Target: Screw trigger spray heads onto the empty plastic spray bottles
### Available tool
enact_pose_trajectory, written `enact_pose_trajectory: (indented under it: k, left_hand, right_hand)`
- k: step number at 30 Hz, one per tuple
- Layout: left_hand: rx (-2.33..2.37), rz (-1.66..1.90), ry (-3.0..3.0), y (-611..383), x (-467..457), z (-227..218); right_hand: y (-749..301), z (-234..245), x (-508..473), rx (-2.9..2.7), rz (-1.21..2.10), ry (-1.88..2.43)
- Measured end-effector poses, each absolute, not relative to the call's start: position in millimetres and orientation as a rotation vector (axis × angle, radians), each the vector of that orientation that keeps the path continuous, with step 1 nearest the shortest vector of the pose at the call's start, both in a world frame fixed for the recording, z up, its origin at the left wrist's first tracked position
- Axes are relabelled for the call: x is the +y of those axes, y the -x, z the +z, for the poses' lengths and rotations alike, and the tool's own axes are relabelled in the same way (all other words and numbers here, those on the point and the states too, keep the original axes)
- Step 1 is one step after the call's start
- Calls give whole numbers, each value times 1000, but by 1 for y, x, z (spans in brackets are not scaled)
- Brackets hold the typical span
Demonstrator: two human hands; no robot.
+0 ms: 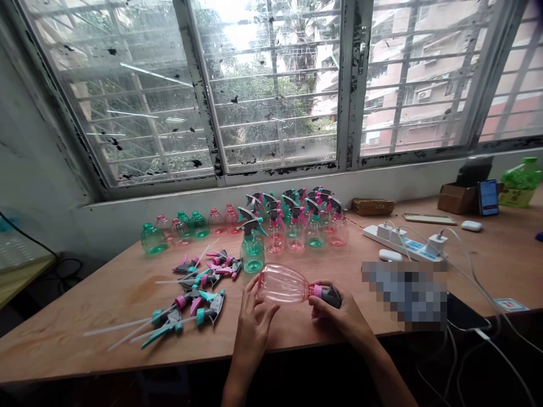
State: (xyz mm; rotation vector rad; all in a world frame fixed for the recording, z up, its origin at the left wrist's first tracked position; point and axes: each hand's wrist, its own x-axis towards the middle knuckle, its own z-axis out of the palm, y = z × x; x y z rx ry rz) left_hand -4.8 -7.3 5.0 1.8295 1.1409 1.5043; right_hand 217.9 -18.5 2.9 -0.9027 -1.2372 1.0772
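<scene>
A clear pink spray bottle [283, 284] lies on its side in the air above the front of the table, its base to the left. My left hand [253, 316] cups that base, fingers behind it and thumb below. At the neck, my right hand [339, 311] grips the grey and pink trigger sprayer [328, 294], which sits on the bottle mouth; whether it is fully tightened I cannot tell. Left of my hands lie several loose trigger sprayers [207, 308] with thin white tubes. Behind stand several bottles with sprayers fitted [294, 229], pink and green.
Open-topped bottles [197, 224] line the back left of the wooden table [106, 305]. To the right are a white power strip [403, 243] with cables, a phone [466, 311], a blurred-out patch, a cardboard box [453, 198] and a green bottle [520, 183]. Windows rise behind.
</scene>
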Motion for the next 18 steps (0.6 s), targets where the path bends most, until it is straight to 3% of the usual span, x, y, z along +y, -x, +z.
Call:
enact_pose_trajectory:
  k: [10, 18]
  left_hand:
    - [1102, 1470, -1601, 0, -12, 11]
    - [1153, 1514, -1791, 4, -8, 6]
  right_hand:
    - [-218, -1, -18, -1267, 1112, 892]
    - [-220, 1, -15, -1210, 1121, 870]
